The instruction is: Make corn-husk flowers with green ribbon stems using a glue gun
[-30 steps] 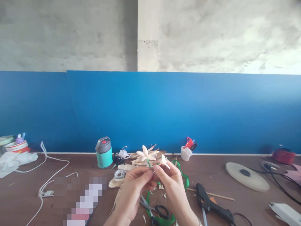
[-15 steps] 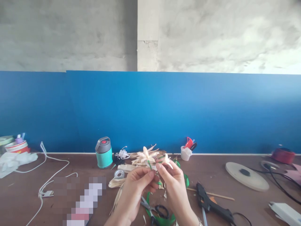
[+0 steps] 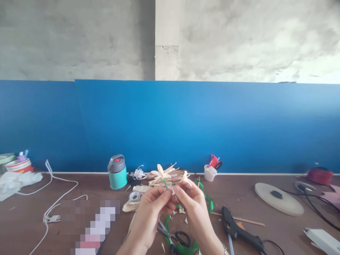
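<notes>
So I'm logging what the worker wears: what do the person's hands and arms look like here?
Both hands are bare: no gloves, no rings that can be made out. The left hand and forearm show no sleeve. At the right hand's wrist, by the bottom edge, a pale band shows, too cut off to identify.

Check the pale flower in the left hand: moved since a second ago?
Yes. The pale flower shifted slightly left and up, toward the teal jug, pinched by the left hand.
</notes>
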Motion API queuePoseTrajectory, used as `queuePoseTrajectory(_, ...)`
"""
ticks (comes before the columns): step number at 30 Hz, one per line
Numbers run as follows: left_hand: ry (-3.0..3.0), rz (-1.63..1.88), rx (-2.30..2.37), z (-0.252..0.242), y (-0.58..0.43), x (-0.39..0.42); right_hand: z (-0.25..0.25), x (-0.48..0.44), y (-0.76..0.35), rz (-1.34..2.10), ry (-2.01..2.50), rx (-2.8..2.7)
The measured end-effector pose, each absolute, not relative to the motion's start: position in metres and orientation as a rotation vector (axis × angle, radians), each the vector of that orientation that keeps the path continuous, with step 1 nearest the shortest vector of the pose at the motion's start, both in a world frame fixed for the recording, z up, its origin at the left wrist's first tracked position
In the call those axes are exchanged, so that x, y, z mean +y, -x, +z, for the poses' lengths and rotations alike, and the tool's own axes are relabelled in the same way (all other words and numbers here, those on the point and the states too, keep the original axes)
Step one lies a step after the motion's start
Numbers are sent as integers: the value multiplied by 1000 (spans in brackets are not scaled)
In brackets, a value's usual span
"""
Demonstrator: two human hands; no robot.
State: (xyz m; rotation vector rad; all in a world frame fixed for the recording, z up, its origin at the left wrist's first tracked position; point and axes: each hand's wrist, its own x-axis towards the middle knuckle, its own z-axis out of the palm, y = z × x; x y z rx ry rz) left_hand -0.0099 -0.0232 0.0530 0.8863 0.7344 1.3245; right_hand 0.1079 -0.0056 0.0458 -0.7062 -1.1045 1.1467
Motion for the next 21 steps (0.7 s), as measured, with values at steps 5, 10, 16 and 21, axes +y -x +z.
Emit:
queuePoseTrajectory(5, -894, 1331, 753, 54, 10, -23, 48, -6, -107, 1243, 661, -1098)
queuePoseTrajectory(10, -897, 1315, 752, 55, 10, -24, 48, -7, -107, 1314, 639, -1035)
queuePoseTrajectory(16, -920, 1285, 717, 53, 9, -26, 48, -6, -108, 1308, 657, -1012)
queuePoseTrajectory(21, -911, 1268, 693, 52, 10, -25, 49, -6, -110, 1311, 654, -1000)
